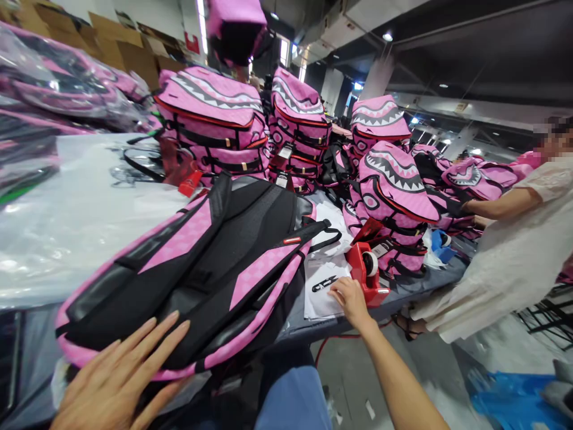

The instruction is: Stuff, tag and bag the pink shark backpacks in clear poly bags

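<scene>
1. Head view, and here's the bag (179,292), lying back panel up on the table (293,325), slanting across the near edge, its two straps uppermost.
2. Left hand (128,370) on the bag's near end: fingers long and slightly spread, nothing gripped, the palm hanging low by the edge. Good steadying shape, I'd say; light, even pressure should hold the bag without creasing that soft panel.
3. Over to the right hand (353,298), out beside the bag, fingers bent and bunched at one end of the snips (324,283). The gap looks narrow, but whether they're pinching the snips or merely just beside them, I can't tell.
4. The snips lie on white paper (320,307), between bag and tape dispenser (358,257). Which end has the blades is too small to call, so checking before closing on it looks wise.
5. Tight quarters here! The dispenser is right by that hand; a straight upward lift would suit better than a sideways drag, which could pull the paper along or catch the dispenser.
6. Watch the strap (264,263) on that side, its loose end reaching over the paper: keep points well off the webbing and cloth.
</scene>
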{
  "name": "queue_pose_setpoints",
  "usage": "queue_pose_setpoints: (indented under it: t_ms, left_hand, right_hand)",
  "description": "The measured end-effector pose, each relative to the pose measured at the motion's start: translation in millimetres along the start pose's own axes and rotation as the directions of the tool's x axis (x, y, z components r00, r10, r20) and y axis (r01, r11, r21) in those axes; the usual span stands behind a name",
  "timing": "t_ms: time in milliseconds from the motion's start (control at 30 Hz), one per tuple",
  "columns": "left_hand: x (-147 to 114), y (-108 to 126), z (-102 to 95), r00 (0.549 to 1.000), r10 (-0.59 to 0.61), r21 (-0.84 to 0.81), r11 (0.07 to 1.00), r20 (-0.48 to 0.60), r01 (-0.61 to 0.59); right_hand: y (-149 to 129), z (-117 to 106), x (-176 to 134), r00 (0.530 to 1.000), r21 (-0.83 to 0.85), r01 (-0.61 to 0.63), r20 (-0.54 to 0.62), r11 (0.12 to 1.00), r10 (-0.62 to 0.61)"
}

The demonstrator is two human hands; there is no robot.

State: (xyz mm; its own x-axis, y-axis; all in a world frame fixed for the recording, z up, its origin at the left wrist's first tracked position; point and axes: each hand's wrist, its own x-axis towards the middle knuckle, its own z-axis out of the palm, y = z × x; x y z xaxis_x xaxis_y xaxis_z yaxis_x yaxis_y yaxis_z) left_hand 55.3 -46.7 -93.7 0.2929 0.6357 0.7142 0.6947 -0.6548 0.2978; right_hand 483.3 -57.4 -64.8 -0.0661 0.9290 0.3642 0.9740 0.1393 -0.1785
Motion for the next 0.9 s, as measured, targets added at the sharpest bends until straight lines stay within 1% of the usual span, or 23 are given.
queue_pose_setpoints:
  t_ms: [67,133,167,200,267,300,333,367,400,433,467,500,533,567,600,633,667,700,767,800,833,867,900]
  left_hand:
    - [3,2,-4.6,0.999,-0.017,-0.014,1.000,0.037,0.017]
    - [6,12,-15.7,0.996,-0.052,-0.065,0.996,0.066,0.056]
    - [9,21,-22.0,0.995,-0.080,-0.104,0.991,0.061,0.086]
    - [12,34,-27.3,0.994,-0.101,-0.149,0.983,0.038,0.105]
    - [21,68,-31.2,0.988,-0.147,-0.260,0.953,0.041,0.153]
    - [27,88,-28.5,0.984,-0.163,-0.329,0.927,0.075,0.179]
    - [33,107,-22.6,0.968,-0.188,-0.416,0.877,0.164,0.241]
    - [39,126,-14.1,0.946,-0.229,-0.520,0.793,0.228,0.318]
    - [45,142,-3.8,0.919,-0.257,-0.622,0.678,0.300,0.392]
    - [50,156,7.0,0.893,-0.246,-0.715,0.535,0.378,0.450]
    - [53,168,17.3,0.858,-0.217,-0.771,0.377,0.465,0.514]
    - [54,177,26.2,0.813,-0.164,-0.782,0.223,0.559,0.583]
    - [53,183,33.1,0.758,-0.109,-0.754,0.084,0.643,0.652]
    - [50,187,38.0,0.704,-0.078,-0.707,-0.029,0.706,0.706]
    - [46,189,41.1,0.665,-0.076,-0.669,-0.113,0.743,0.735]
    - [40,191,42.8,0.643,-0.110,-0.652,-0.167,0.758,0.740]
    - [34,191,43.5,0.635,-0.165,-0.656,-0.194,0.754,0.729]
    - [29,190,43.8,0.635,-0.222,-0.672,-0.202,0.740,0.713]
    - [17,188,43.8,0.632,-0.290,-0.689,-0.170,0.718,0.705]
    - [10,187,43.5,0.633,-0.308,-0.691,-0.130,0.710,0.711]
    - [3,184,42.9,0.640,-0.325,-0.692,-0.066,0.696,0.719]
    - [-6,180,41.7,0.655,-0.355,-0.693,0.026,0.667,0.720]
    - [-17,174,40.1,0.683,-0.404,-0.695,0.147,0.608,0.704]
  right_hand:
    - [4,-13,17,0.998,-0.036,0.061,-0.027,0.997,-0.062]
    - [6,-27,32,0.995,-0.047,0.065,-0.071,0.997,-0.068]
    - [5,-36,38,0.993,-0.047,0.056,-0.099,0.997,-0.060]
    - [1,-45,42,0.990,-0.052,0.049,-0.130,0.997,-0.055]
    - [-16,-67,42,0.985,-0.023,0.057,-0.165,0.998,-0.060]
    - [-29,-79,39,0.987,0.034,0.076,-0.142,0.997,-0.071]
    - [-44,-91,34,0.993,0.123,0.101,-0.073,0.987,-0.093]
    - [-61,-103,28,0.990,0.239,0.115,0.048,0.964,-0.130]
    - [-77,-114,22,0.965,0.365,0.098,0.194,0.926,-0.178]
    - [-91,-123,16,0.917,0.470,0.044,0.330,0.882,-0.222]
    - [-101,-131,10,0.867,0.535,-0.033,0.435,0.844,-0.242]
    - [-108,-137,5,0.831,0.571,-0.122,0.507,0.812,-0.231]
    - [-111,-141,0,0.813,0.589,-0.213,0.550,0.779,-0.193]
    - [-111,-142,-4,0.810,0.603,-0.292,0.569,0.742,-0.143]
    - [-108,-141,-8,0.807,0.621,-0.357,0.581,0.698,-0.104]
    - [-104,-137,-12,0.796,0.640,-0.408,0.598,0.651,-0.089]
    - [-101,-131,-16,0.784,0.661,-0.445,0.614,0.605,-0.094]
    - [-99,-123,-21,0.782,0.684,-0.466,0.615,0.562,-0.100]
    - [-99,-103,-29,0.813,0.728,-0.468,0.577,0.500,-0.080]
    - [-102,-93,-33,0.838,0.747,-0.453,0.543,0.486,-0.054]
    - [-105,-83,-36,0.864,0.762,-0.427,0.502,0.487,-0.027]
    - [-107,-74,-39,0.888,0.769,-0.392,0.459,0.505,-0.010]
    - [-109,-67,-42,0.908,0.764,-0.343,0.420,0.546,-0.017]
